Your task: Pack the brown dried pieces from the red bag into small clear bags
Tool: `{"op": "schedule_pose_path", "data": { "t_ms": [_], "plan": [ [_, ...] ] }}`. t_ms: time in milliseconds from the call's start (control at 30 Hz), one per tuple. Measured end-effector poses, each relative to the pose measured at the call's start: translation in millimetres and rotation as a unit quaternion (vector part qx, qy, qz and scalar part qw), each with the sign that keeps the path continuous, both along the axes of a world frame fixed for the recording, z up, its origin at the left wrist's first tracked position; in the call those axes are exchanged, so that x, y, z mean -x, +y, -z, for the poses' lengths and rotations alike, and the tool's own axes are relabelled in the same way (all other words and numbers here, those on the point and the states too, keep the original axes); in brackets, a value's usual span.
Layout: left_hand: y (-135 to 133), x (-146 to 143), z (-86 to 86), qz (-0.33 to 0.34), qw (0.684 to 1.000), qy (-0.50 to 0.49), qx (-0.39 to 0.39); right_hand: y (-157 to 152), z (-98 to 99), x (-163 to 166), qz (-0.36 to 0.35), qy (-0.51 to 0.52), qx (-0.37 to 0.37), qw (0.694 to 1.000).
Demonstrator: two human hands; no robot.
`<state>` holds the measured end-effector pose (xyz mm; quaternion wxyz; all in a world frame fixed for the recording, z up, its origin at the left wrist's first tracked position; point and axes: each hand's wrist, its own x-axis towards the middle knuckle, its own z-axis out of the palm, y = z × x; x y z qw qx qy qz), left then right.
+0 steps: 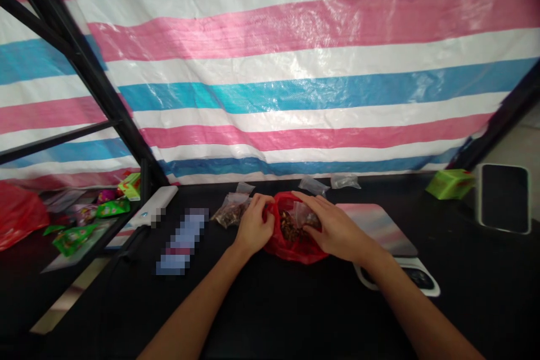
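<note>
While left hand (pixel 256 225) pinches red plastic bag (pixel 295 255), half-curled right hand (pixel 337 228) grips clear plastic packet (pixel 301 214); brown pieces (pixel 289 232) remain loose, filled packets (pixel 230 211) leftward.

Head camera, worn by you | facing forward, down | near: bench (pixel 261 315), your left hand (pixel 255 228), right hand (pixel 335 225) | beyond: striped sheet (pixel 295 76)
</note>
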<state>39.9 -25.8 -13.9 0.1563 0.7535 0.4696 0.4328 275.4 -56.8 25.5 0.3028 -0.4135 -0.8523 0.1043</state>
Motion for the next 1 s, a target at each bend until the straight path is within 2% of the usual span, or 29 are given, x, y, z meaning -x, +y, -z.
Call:
{"op": "schedule_pose_path", "data": {
  "t_ms": [733,1000],
  "plan": [
    [1.8,3.2,-3.3,-0.015,1.000,-0.010,-0.024,-2.5,0.4,2.9,0.001,0.049,0.057,0.997],
    [1.9,4.0,-5.2,-0.017,0.999,-0.016,-0.027,-0.4,-14.0,-11.3,-0.004,0.121,0.097,0.988]
  ]
}}
